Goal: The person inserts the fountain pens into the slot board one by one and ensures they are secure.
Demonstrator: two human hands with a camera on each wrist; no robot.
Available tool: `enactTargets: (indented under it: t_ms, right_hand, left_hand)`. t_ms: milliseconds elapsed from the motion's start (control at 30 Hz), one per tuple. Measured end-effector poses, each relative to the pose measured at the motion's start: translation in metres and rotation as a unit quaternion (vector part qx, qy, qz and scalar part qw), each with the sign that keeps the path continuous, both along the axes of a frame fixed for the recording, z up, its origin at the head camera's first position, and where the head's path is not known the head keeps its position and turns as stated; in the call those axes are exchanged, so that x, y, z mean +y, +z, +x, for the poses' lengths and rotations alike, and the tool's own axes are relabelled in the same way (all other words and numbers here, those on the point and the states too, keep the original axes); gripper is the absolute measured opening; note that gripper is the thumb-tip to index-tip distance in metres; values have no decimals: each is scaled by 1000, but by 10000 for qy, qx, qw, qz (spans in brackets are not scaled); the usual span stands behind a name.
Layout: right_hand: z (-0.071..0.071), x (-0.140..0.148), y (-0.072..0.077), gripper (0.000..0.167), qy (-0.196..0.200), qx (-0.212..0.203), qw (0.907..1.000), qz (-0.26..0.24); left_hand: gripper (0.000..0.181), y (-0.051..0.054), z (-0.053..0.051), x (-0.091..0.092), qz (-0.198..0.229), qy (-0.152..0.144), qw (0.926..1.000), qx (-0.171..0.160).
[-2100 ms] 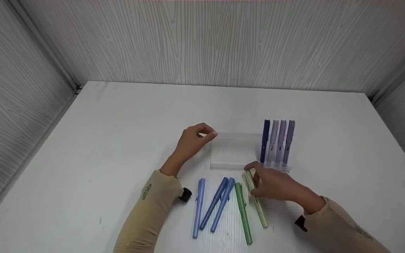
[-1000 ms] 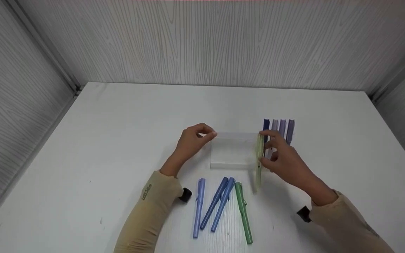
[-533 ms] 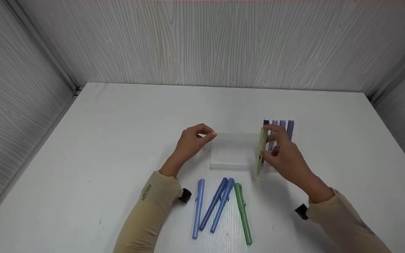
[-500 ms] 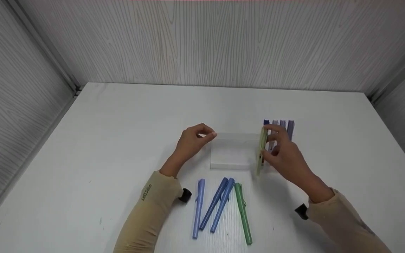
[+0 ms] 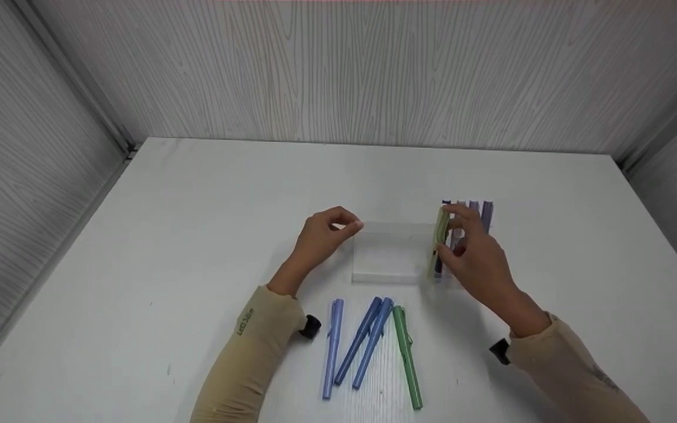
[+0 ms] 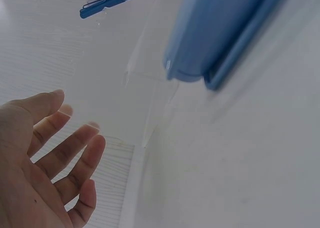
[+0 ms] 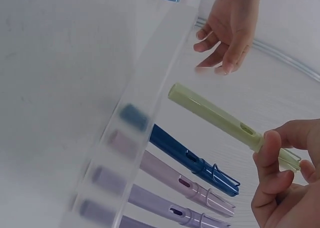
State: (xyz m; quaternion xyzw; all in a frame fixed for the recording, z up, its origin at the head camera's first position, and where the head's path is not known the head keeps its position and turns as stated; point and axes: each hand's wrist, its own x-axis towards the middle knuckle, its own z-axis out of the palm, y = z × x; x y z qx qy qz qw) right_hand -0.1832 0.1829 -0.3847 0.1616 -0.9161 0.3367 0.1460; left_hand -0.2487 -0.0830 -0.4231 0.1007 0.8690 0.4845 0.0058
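Note:
A clear pen stand stands mid-table, its right part filled by a dark blue pen and several purple pens, all upright. My left hand pinches the stand's upper left corner between thumb and fingers; some fingertips show through the clear panel in the left wrist view. In my right hand, thumb and fingers pinch a pale green pen near its clip end. That pen is nearly upright, just left of the dark blue one, its lower end apart from the stand's base in the right wrist view.
In front of the stand lie a light blue pen, two crossing blue pens and a green pen. Wood-grain panels enclose the white table at the back and sides.
My right hand has lifted the pale green pen off the table, turned it upright and brought it to the stand beside the dark blue pen. The left hand stays at the stand's corner.

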Motion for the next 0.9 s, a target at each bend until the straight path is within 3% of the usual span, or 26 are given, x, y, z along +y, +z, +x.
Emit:
enactTargets:
  t_ms: [433, 900]
  right_hand:
    - [-5, -2, -10, 61, -133, 430, 9989, 92]
    - [-9, -2, -15, 62, -243, 303, 9990, 210]
  left_hand:
    - [22, 0, -1, 0, -58, 25, 10000, 36]
    - [22, -1, -3, -1, -56, -21, 9999, 150]
